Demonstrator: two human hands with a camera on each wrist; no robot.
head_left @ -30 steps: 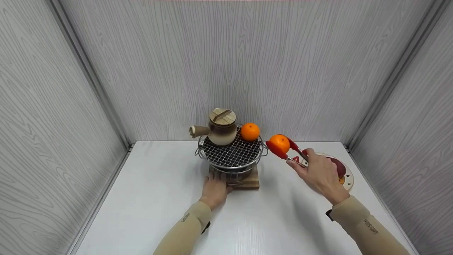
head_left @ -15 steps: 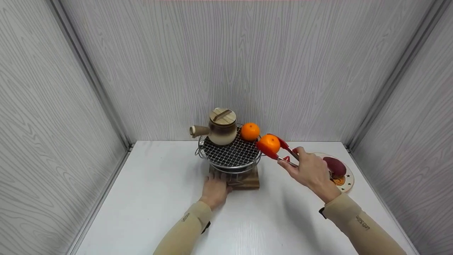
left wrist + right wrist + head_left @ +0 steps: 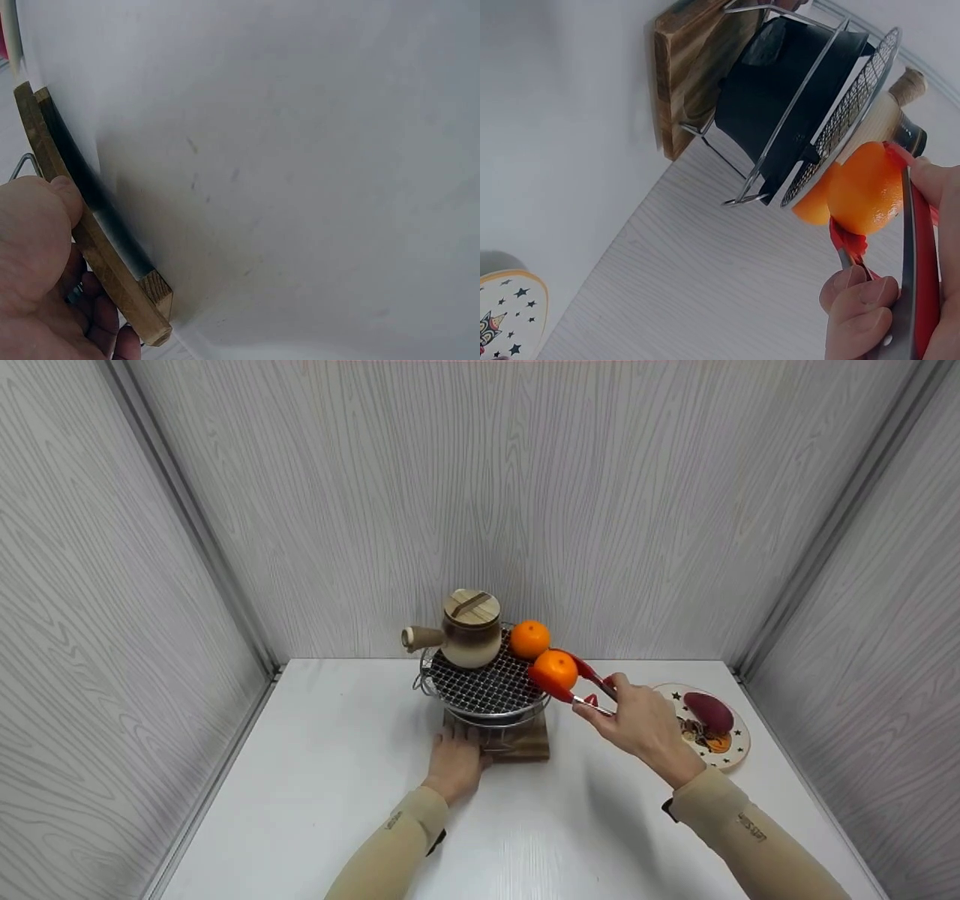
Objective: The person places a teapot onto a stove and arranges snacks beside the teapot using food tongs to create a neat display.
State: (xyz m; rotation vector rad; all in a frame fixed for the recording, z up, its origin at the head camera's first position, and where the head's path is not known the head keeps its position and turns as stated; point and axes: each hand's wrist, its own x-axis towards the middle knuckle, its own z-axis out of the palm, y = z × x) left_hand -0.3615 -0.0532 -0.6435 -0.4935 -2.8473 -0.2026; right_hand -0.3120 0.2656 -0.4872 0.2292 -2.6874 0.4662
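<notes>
Red tongs (image 3: pixel 553 688), pinched in my right hand (image 3: pixel 645 725), have brought a mandarin (image 3: pixel 556 670) to the wire grill (image 3: pixel 487 688)'s edge. My left hand (image 3: pixel 454 765) grips the wooden board (image 3: pixel 526 745).

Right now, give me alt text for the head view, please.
The right hand holds an orange in red-tipped tongs by the edge of a mesh grill bearing a lidded pot and second orange. The left hand grips the wooden board beneath; a star-patterned plate lies at right.

Grey wood-grain walls (image 3: pixel 480 495), white table (image 3: pixel 330 750)
</notes>
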